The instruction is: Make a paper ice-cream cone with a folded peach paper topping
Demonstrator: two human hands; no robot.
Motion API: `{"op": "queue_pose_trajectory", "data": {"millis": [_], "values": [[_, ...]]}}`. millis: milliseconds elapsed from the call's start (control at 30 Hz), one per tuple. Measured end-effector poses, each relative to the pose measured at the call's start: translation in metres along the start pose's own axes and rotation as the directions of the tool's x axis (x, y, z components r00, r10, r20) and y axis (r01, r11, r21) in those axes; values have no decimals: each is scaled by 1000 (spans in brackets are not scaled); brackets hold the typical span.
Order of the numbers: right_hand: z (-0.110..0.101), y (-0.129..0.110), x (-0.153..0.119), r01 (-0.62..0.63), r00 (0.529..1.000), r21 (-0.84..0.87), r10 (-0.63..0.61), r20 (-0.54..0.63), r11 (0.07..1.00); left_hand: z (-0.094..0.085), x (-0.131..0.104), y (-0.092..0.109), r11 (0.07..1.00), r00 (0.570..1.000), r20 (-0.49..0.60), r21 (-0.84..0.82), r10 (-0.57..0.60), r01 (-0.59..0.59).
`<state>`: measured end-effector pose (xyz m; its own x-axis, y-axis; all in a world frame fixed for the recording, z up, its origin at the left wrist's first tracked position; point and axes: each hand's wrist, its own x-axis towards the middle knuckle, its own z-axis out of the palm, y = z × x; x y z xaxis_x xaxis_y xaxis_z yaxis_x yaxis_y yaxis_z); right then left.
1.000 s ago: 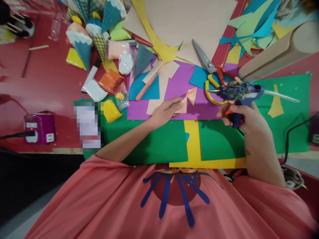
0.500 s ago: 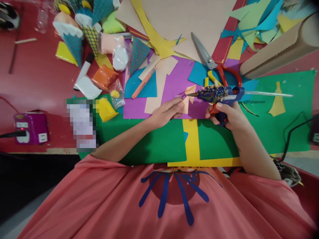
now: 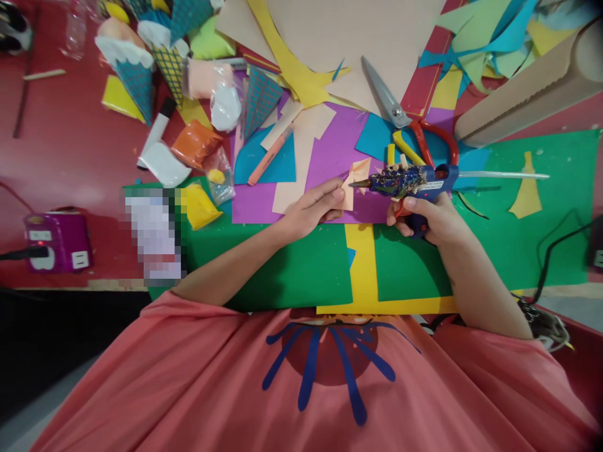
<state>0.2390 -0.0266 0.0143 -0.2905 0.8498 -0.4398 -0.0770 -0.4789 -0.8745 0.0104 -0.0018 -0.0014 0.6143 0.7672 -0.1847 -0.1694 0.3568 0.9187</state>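
Observation:
My left hand [image 3: 320, 204] pinches a small folded piece of peach paper [image 3: 348, 196] between thumb and fingers. My right hand [image 3: 426, 216] is wrapped round the handle of a blue glue gun [image 3: 431, 179], with fingers at its orange trigger. The gun's nozzle points left and lies at the upper part of the peach paper; whether it touches, I cannot tell. A clear glue stick [image 3: 504, 175] juts from the gun's back. Just beyond the gun lie scissors [image 3: 400, 116] with red handles, blades apart. Under both hands is a purple sheet [image 3: 330, 150].
Green sheets [image 3: 273, 270] cover the table's near side. At the left are paper cones [image 3: 134, 85], orange clay in a packet [image 3: 195, 144], a marker [image 3: 157, 129] and a purple power socket box [image 3: 59, 242]. A rolled beige sheet [image 3: 522, 94] and paper scraps [image 3: 485, 47] lie at the right.
The glue gun's nozzle has shifted slightly left and down along the peach paper. Both hands keep their holds, and the whole view has drifted a little.

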Motion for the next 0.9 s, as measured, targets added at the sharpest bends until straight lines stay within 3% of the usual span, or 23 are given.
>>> {"op": "queue_pose_trajectory", "data": {"millis": [467, 567, 700, 900], "values": [[-1, -3, -2, -71, 995, -16, 72, 64, 997, -9, 1, -5, 998, 982, -187, -62, 2, -14], [-5, -5, -3, -70, 995, -18, 71, 73, 997, -9, 2, -2, 997, 984, -177, -70, 26, -39], [-10, -4, -4, -8, 1000, -34, 8, 16, 999, -6, 2, 1, 999, 990, -140, 20, 30, -27], [-8, -4, -4, -24, 997, -159, 11, -78, 987, -4, 3, 0, 980, 961, -255, 191, 106, -57]]}}
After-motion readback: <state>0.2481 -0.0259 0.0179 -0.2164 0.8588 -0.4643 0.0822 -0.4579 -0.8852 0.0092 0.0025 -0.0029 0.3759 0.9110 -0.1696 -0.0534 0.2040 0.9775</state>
